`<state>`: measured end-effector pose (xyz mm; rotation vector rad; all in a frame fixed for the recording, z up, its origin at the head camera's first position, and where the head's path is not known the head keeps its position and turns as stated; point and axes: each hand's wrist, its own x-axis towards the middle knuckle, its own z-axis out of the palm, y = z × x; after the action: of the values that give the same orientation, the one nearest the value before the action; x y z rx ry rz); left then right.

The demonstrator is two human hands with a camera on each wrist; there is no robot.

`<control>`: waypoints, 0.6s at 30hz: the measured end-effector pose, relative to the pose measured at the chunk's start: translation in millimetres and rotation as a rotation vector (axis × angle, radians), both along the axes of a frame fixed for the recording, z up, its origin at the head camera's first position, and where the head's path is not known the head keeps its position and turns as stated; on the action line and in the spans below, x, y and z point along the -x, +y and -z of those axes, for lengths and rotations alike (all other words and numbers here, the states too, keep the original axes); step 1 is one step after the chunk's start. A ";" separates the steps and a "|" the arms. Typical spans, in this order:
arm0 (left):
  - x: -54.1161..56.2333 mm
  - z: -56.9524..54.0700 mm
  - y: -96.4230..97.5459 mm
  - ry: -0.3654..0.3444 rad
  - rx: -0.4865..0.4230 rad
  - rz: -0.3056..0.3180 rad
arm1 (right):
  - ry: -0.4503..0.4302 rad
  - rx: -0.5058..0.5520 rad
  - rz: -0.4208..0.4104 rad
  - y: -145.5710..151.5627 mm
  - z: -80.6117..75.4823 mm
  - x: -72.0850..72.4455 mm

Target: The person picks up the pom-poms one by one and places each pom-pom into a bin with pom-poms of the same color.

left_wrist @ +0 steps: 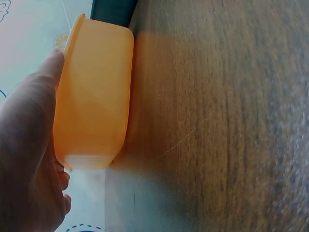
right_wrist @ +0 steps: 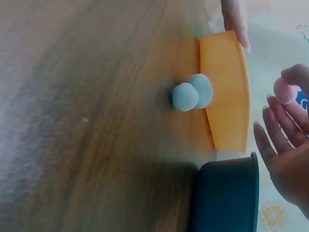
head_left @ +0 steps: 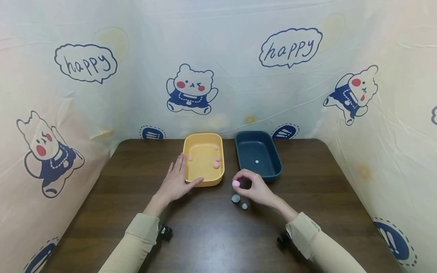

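Note:
My right hand [head_left: 254, 188] pinches a pink ball [head_left: 236, 183] between thumb and fingertip, raised off the table as the right wrist view shows. Below it on the table lie two grey-blue balls, a larger ball [head_left: 236, 198] and a smaller ball [head_left: 244, 206]. My left hand [head_left: 175, 180] rests against the left side and near corner of a yellow tray [head_left: 205, 182], its fingers straight and thumb spread along the near rim. Several pink balls [head_left: 216, 165] of different sizes lie inside that tray. A dark blue tray [head_left: 254, 136] stands to its right with one small pale ball [head_left: 257, 162] inside.
Both trays stand side by side near the far edge of the brown wooden table [head_left: 211, 235], with a narrow gap between them. A printed cloth [head_left: 235, 94] hangs behind the table and along both sides. Dark wrist-worn devices [head_left: 166, 232] sit under the sleeves.

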<state>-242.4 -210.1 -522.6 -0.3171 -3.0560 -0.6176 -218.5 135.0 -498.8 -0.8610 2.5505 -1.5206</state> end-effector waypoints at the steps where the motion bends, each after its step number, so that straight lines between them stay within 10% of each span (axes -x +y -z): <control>1: -0.1 0.2 0.0 0.001 0.000 0.000 | 0.008 0.003 0.003 -1.1 -0.1 1.3; 18: -0.5 -0.5 -0.2 -0.012 0.001 -0.004 | 0.049 0.030 0.057 -21.2 -3.9 20.1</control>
<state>-241.9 -210.3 -522.1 -0.3077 -3.0677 -0.6201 -238.6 113.8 -495.0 -0.8462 2.6146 -1.5771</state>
